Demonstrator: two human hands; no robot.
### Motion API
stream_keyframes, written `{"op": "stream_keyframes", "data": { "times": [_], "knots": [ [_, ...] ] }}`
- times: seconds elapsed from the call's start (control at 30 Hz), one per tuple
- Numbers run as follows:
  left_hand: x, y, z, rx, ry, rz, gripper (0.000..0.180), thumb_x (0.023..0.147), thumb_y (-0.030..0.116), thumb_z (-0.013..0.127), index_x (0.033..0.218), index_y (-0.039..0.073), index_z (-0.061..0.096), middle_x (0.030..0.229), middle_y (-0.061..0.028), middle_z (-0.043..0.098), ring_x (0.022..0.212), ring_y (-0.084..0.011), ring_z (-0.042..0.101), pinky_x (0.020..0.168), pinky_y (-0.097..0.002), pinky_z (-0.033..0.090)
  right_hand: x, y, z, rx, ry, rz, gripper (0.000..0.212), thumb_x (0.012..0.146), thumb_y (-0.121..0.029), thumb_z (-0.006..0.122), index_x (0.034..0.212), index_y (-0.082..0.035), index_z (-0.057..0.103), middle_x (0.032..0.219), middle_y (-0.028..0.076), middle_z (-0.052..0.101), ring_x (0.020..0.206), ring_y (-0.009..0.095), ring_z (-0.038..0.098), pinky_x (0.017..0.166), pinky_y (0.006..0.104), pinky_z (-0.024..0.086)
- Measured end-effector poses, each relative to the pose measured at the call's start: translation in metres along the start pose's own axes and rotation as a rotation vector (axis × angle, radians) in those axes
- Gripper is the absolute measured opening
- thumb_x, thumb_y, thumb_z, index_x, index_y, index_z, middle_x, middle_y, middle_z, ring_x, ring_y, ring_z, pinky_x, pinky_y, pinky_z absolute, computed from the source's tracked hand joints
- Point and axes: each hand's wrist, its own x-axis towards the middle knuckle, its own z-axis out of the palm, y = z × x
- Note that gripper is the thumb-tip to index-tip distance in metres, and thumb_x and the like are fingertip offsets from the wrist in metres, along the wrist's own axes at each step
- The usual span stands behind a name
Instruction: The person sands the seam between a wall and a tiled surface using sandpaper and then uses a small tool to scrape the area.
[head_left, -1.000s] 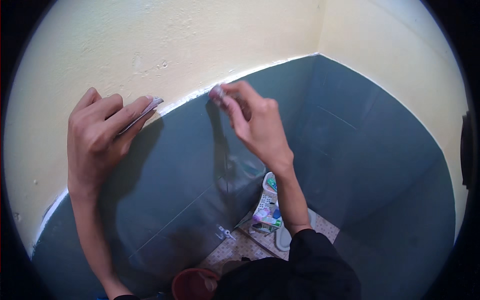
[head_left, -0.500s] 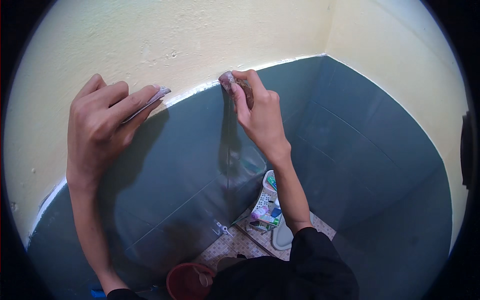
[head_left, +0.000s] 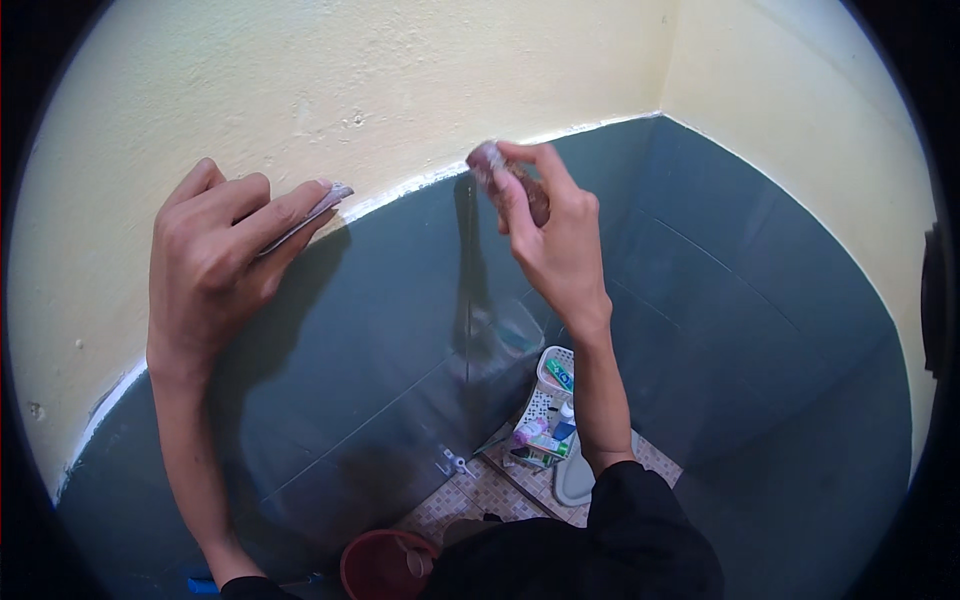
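While my left hand (head_left: 212, 255) pinches a flat piece (head_left: 322, 205), my right hand (head_left: 562, 240) clasps a block (head_left: 487, 160), tip toward the white seam (head_left: 410, 188).

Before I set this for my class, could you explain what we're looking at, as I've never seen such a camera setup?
There is no machine here: the view comes from a wide fisheye camera on a person's head, looking down, so straight edges bend. The left hand pinches a thin flat piece. The right hand grips a reddish-brown piece, near a white strip between the cream wall and dark tiles. What the pieces are made of, I cannot tell. Far below are a red bucket, a tap and a white rack holding small packages, above a patterned floor.
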Motion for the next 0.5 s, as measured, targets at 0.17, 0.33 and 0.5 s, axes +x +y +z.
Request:
{"op": "stream_keyframes", "data": {
  "times": [0.17, 0.33, 0.5],
  "knots": [
    [0.003, 0.003, 0.004, -0.008, 0.005, 0.009, 0.024, 0.083, 0.011, 0.09, 0.106, 0.013, 0.085, 0.062, -0.001, 0.046, 0.058, -0.0176, 0.038, 0.06, -0.0356, 0.032, -0.001, 0.019, 0.014, -0.107, 0.005, -0.062, 0.019, 0.105, -0.005, 0.062, 0.123, 0.003, 0.064, 0.083, 0.025, 0.074, 0.073, 0.04, 0.076, 0.062, 0.0435, 0.055],
    [0.0, 0.002, 0.0, 0.004, 0.001, -0.01, 0.024, 0.083, 0.012, 0.09, 0.106, 0.013, 0.085, 0.062, -0.0008, 0.045, 0.058, -0.0176, 0.036, 0.06, -0.0357, 0.031, -0.001, -0.004, 0.001, -0.01, -0.024, -0.007, 0.018, 0.105, -0.006, 0.063, 0.121, 0.002, 0.063, 0.081, 0.026, 0.072, 0.071, 0.043, 0.073, 0.062, 0.0465, 0.054],
    [0.006, 0.004, 0.002, 0.016, 0.007, 0.003, 0.02, 0.084, 0.016, 0.087, 0.104, 0.016, 0.084, 0.061, -0.0002, 0.046, 0.057, -0.018, 0.039, 0.061, -0.0348, 0.035, -0.002, 0.023, 0.011, -0.108, 0.02, -0.06, 0.02, 0.105, -0.006, 0.063, 0.124, 0.002, 0.064, 0.08, 0.024, 0.074, 0.072, 0.038, 0.076, 0.064, 0.0446, 0.056]
  ]
}}
